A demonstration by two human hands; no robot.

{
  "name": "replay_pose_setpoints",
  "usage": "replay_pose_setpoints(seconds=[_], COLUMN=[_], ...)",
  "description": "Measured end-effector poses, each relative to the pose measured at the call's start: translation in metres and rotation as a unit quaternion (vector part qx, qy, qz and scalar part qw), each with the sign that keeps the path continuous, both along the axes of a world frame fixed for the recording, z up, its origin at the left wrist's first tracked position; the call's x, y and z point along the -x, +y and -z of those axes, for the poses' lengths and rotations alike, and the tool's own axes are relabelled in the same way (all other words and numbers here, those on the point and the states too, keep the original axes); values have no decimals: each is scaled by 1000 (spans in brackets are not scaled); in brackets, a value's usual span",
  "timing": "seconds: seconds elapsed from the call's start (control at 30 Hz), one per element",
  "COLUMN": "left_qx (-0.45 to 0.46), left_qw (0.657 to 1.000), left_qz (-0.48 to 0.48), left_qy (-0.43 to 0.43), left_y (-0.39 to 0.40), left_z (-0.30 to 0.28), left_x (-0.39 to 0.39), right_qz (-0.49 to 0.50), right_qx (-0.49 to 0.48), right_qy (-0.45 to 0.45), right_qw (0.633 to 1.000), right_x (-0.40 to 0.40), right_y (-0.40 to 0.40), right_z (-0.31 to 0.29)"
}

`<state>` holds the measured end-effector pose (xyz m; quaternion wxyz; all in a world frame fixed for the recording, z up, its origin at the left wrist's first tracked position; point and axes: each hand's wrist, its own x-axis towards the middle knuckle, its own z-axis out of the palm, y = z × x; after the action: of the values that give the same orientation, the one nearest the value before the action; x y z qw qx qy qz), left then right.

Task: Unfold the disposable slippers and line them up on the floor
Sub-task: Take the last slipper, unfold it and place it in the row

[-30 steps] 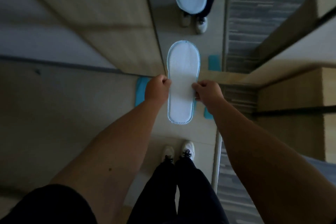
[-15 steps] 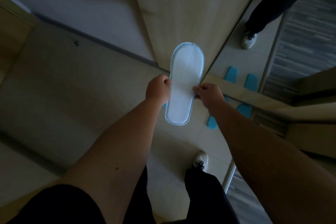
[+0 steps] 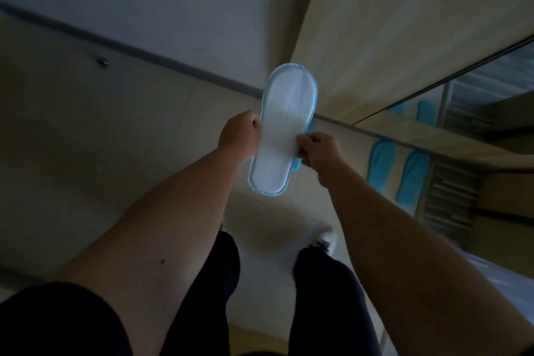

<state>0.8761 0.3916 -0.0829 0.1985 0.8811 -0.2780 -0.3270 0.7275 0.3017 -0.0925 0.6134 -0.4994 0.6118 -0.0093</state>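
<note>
I hold a flat disposable slipper (image 3: 281, 130) in the air in front of me, its white ribbed sole with blue stitched edge facing me and its toe pointing away. My left hand (image 3: 239, 136) grips its left edge at the middle. My right hand (image 3: 318, 150) pinches its right edge, and a bit of blue upper shows behind the sole there. Two blue slippers (image 3: 397, 172) lie side by side on the floor at the right, close to a mirror.
A pale wooden wardrobe panel (image 3: 404, 23) rises ahead on the right, with a mirror (image 3: 491, 95) at floor level reflecting the slippers. A grey wall with a dark skirting strip (image 3: 173, 63) runs to the left. My legs and white shoe (image 3: 328, 238) are below on the tiled floor.
The view has swung to the left: the mirror and the floor slippers have slid to the right edge. Both hands keep the same hold on the slipper, which tilts slightly more.
</note>
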Motion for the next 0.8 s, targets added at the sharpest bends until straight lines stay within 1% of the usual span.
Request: replay_pose_setpoints(seconds=[0.17,0.27,0.33,0.43,0.5,0.53,0.57,0.63,0.73,0.8], left_qx=[-7,-5,-9,4,33,48,62,80,75,58], left_qw=[1000,999,998,993,979,968,958,945,942,950], left_qz=[-2,-21,-36,-37,-46,-61,-78,-103,-120,-116], left_qy=[23,25,42,114,195,237,270,300,305,286], left_y=[2,-6,-11,-23,-30,-33,-35,-37,-33,-26], left_z=[43,85,117,164,193,206,219,244,277,300], left_x=[-33,-46,-49,-47,-44,-42,-40,-38,-47,-61], right_qz=[23,26,17,-36,-83,-102,-116,-122,-166,-202], right_qx=[-6,17,47,142,183,192,197,202,226,244], right_qy=[10,14,22,77,114,118,114,96,52,9], right_qw=[1000,999,999,986,973,969,967,967,959,948], right_x=[-35,-48,-58,-72,-82,-85,-87,-89,-85,-82], right_y=[6,-6,-11,-10,-3,2,7,15,22,24], right_z=[43,82,112,154,181,194,207,231,262,282])
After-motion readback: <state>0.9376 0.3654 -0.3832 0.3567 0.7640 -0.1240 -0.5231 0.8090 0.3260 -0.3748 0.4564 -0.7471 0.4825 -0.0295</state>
